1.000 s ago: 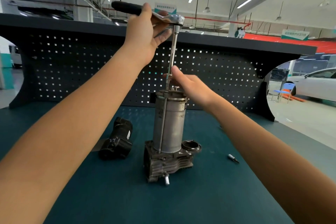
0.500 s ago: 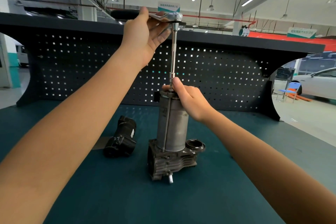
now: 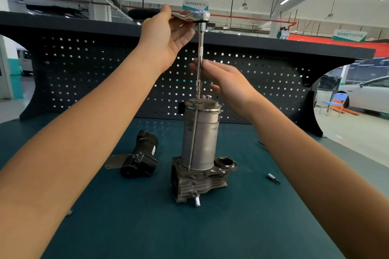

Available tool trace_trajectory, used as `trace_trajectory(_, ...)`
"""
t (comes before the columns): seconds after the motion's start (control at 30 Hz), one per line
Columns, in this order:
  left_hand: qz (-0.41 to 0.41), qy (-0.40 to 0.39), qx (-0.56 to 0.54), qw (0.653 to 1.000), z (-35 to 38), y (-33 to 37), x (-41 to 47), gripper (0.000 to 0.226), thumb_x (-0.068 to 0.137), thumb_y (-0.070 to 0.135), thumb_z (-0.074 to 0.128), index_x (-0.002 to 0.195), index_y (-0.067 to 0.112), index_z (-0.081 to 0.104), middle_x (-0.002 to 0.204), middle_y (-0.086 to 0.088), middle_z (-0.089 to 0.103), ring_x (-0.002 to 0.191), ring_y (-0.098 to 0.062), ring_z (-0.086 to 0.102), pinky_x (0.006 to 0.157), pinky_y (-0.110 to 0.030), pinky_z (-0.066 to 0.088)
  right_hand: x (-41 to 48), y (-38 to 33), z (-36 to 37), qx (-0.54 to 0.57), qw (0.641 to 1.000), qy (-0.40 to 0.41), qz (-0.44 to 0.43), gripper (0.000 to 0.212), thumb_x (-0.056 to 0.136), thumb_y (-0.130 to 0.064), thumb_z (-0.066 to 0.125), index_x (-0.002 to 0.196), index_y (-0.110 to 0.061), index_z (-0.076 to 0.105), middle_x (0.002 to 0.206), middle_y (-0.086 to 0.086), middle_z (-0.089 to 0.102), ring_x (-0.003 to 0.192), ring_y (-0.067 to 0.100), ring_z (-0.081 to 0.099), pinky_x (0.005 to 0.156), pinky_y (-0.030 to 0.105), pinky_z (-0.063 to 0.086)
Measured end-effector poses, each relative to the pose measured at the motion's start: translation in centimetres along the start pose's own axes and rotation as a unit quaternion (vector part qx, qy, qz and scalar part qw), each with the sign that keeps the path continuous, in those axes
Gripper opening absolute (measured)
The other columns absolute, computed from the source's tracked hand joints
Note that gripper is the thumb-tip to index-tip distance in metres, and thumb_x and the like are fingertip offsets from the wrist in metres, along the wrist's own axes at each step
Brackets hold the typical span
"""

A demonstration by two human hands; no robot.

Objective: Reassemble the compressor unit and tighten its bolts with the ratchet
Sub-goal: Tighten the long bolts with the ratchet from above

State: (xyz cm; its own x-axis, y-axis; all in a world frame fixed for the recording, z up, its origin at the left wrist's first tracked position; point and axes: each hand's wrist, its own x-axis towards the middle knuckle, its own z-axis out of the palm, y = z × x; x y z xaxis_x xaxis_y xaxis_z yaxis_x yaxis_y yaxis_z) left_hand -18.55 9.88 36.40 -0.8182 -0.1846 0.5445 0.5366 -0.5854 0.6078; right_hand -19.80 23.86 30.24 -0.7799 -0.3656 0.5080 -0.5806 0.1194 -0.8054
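Locate the compressor unit (image 3: 200, 143) upright near the middle of the counter (image 3: 147, 227), steel cylinder above, ribbed base below. Note the ratchet (image 3: 201, 16) level above it, joined by a long extension bar (image 3: 199, 57) to a socket (image 3: 198, 88) seated on the head of a through-bolt (image 3: 193, 136) at the near rim of the top cap. Read the left hand (image 3: 166, 35) grip as a pinch on the ratchet shank beside the head, thumb on top, fingers underneath. Read the right hand (image 3: 227, 84) grip as spread, fingers straight, just beside the extension bar; contact with the bar not determinable through motion blur. Judge the current step as tightening of the top bolts. Expect a tilt of the tall tool stack under any sideways load on the handle without firm steadying at the bar, likely ending in a slipped socket and a rounded bolt head. Guard also against tipping of the unheld unit on its narrow base under swing force. Keep the swing clear of the black housing (image 3: 141, 157) toward the left edge and the loose bit (image 3: 272, 178) toward the right edge.
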Motion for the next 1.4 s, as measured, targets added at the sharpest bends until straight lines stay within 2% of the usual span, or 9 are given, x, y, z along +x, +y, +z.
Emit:
trace_trajectory(0.13,-0.003,-0.003,0.004,1.000,0.1,0.0,0.0,0.024,0.102,0.021,0.036,0.093,0.006,0.054,0.072,-0.006,0.069,0.067,-0.017,0.067,0.061,-0.025,0.056,0.6,-1.1,0.0,0.018,0.999,-0.013,-0.026,0.018,0.098,-0.010,0.044,0.095,-0.015,0.061,0.083,-0.003,0.070,0.074,0.009,0.069,0.085,0.032,0.052)
trace_trajectory(0.4,0.155,-0.012,0.120,0.980,0.0,-0.6,-1.4,0.011,0.099,0.017,0.042,0.107,0.010,0.041,0.093,-0.003,0.065,0.090,-0.017,0.066,0.072,-0.026,0.053,0.4,-0.9,0.3,-0.068,0.993,0.077,-0.066,0.012,0.093,-0.009,0.054,0.093,-0.007,0.066,0.079,0.004,0.069,0.078,0.020,0.067,0.078,0.033,0.057)
trace_trajectory(0.6,0.445,-0.049,0.434,0.782,-0.5,-0.4,-2.4,0.025,0.094,0.019,0.052,0.101,-0.006,0.051,0.079,0.006,0.057,0.071,-0.001,0.057,0.069,-0.015,0.046,0.6,-1.1,0.8,-0.126,0.982,0.113,-0.088,0.009,0.088,-0.018,0.063,0.091,-0.012,0.069,0.086,0.008,0.072,0.083,0.024,0.069,0.078,0.033,0.057)
trace_trajectory(0.73,0.316,-0.041,0.309,0.896,-1.1,0.1,-2.2,0.004,0.097,0.016,0.047,0.096,0.015,0.043,0.096,-0.002,0.065,0.091,-0.009,0.067,0.072,-0.023,0.054,0.4,-1.1,0.5,-0.078,0.993,0.064,-0.064,0.010,0.094,-0.018,0.054,0.090,-0.020,0.064,0.083,0.000,0.071,0.079,0.015,0.067,0.078,0.027,0.056)
trace_trajectory(0.87,0.142,0.017,0.145,0.979,-2.1,-0.1,-0.4,0.024,0.100,0.020,0.041,0.113,0.000,0.046,0.101,-0.009,0.067,0.088,-0.014,0.070,0.068,-0.023,0.053,0.3,-0.6,0.8,-0.021,0.999,0.021,-0.020,0.020,0.099,-0.016,0.043,0.097,-0.016,0.063,0.094,0.002,0.068,0.086,0.021,0.065,0.081,0.030,0.054)
trace_trajectory(1.0,0.044,0.046,0.049,0.997,-2.0,-0.4,1.0,0.036,0.100,0.024,0.040,0.126,-0.001,0.043,0.093,-0.008,0.069,0.083,-0.018,0.070,0.062,-0.024,0.055,0.3,-0.3,1.0,-0.026,0.999,0.002,-0.018,0.024,0.098,-0.012,0.044,0.087,-0.025,0.061,0.088,-0.004,0.069,0.117,0.052,0.042,0.079,0.038,0.038)
trace_trajectory(1.13,-0.012,0.067,-0.035,0.997,-0.9,-0.7,2.1,0.029,0.101,0.024,0.037,0.118,0.001,0.048,0.083,-0.011,0.066,0.071,-0.020,0.066,0.056,-0.028,0.057,0.2,-0.2,0.6,-0.047,0.999,0.001,-0.021,0.025,0.096,-0.010,0.047,0.085,-0.028,0.062,0.084,-0.009,0.070,0.110,0.050,0.051,0.084,0.040,0.043)
trace_trajectory(1.23,-0.050,0.066,-0.093,0.992,0.1,-1.0,2.4,0.029,0.102,0.023,0.034,0.095,0.001,0.051,0.070,-0.013,0.064,0.055,-0.020,0.064,0.047,-0.026,0.054,0.0,0.2,0.4,-0.062,0.998,-0.004,-0.015,0.020,0.096,-0.014,0.049,0.088,-0.027,0.062,0.085,-0.005,0.071,0.086,0.026,0.053,0.080,0.039,0.042)
trace_trajectory(1.4,-0.099,0.040,-0.102,0.989,2.1,-1.5,2.8,0.026,0.098,0.007,0.029,0.082,0.001,0.048,0.049,-0.010,0.059,0.042,-0.017,0.056,0.044,-0.021,0.048,-0.4,0.8,0.0,-0.080,0.997,-0.015,0.003,0.019,0.096,-0.026,0.049,0.103,-0.018,0.065,0.088,-0.002,0.072,0.095,0.014,0.062,0.096,0.035,0.046)
